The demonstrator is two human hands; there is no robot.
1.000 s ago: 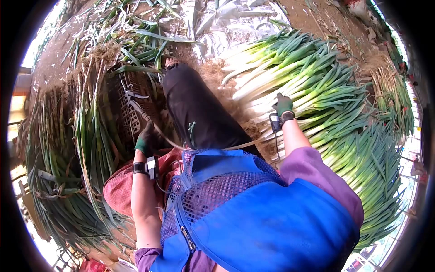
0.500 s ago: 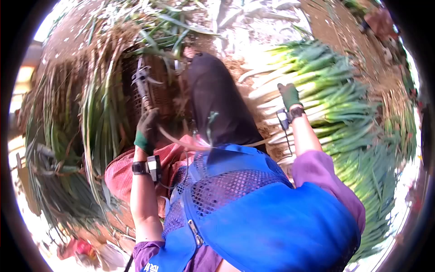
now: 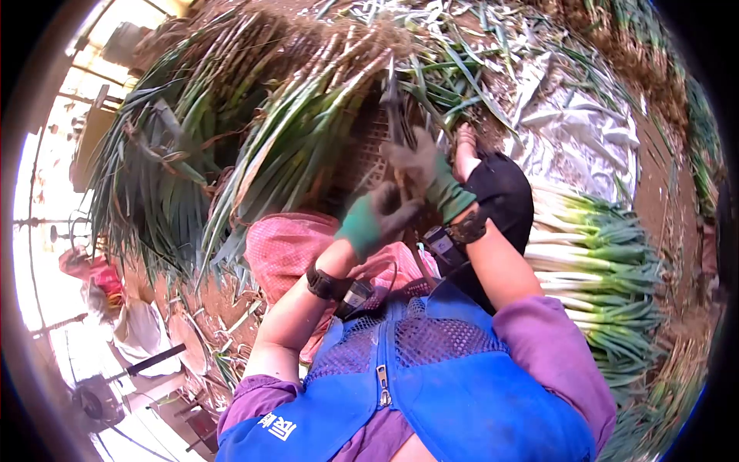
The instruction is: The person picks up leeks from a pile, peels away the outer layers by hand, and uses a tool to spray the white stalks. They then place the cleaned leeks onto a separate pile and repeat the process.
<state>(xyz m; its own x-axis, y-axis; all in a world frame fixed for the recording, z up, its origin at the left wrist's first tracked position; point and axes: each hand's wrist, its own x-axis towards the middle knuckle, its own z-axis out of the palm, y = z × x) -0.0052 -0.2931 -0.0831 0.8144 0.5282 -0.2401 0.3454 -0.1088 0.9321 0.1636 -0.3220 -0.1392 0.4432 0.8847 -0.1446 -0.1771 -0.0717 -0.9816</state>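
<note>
Both my gloved hands are in front of my lap, blurred by motion. My left hand (image 3: 379, 214) is closed, with its fingers curled toward the right; whatever they grip is hidden. Just above it, my right hand (image 3: 422, 165) has bent fingers at the lower end of a slim metal tool (image 3: 392, 96). Whether it holds that tool or something else, I cannot make out. Behind the hands is a brown slatted crate (image 3: 369, 146). Untrimmed leeks (image 3: 300, 115) with brown roots lie heaped to the left. Clean white-stemmed leeks (image 3: 593, 254) lie in a row at my right.
A crumpled white sheet (image 3: 577, 131) with leaf scraps lies ahead on the right. Pink cloth (image 3: 296, 250) covers my left leg, and my bare foot (image 3: 465, 146) is beside the crate. A fan (image 3: 100, 400) and a pale sack (image 3: 142, 327) are at far left.
My right hand has left the row of clean leeks and come over to the tool beside my left hand. The view has turned, so the crate and leek heap appear further right.
</note>
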